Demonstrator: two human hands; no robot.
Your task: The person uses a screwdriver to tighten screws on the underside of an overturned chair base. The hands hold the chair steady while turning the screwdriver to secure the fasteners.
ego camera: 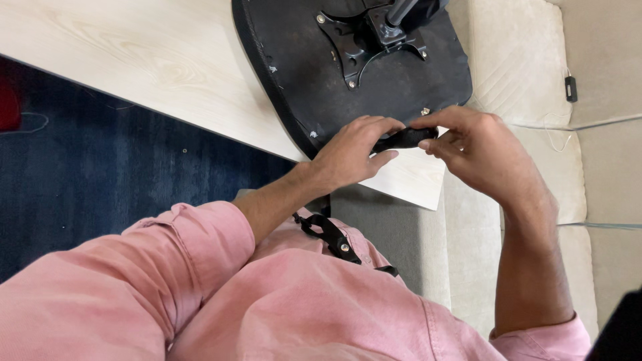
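2 hands pinch 1 small black handle [404, 138] at the near edge of the upturned chair seat [354, 73] — left hand [351, 152] and right hand [471, 150] fingers closed on it; a slipped grip could drop it off the table [134, 60].

Lighting: soft, even daylight, fairly bright; source direction cannot be told. Pale table [154, 60] near overexposed at upper left, wood grain faint there. Black seat underside [348, 73] shows a dull sheen, little glare. Short soft shadows under the hands [414, 150] on the table edge. Blue carpet [100, 167] dark, low detail. Pink shirt [267, 301] closest to lens, slightly soft. Mild wide-angle stretch at frame edges.
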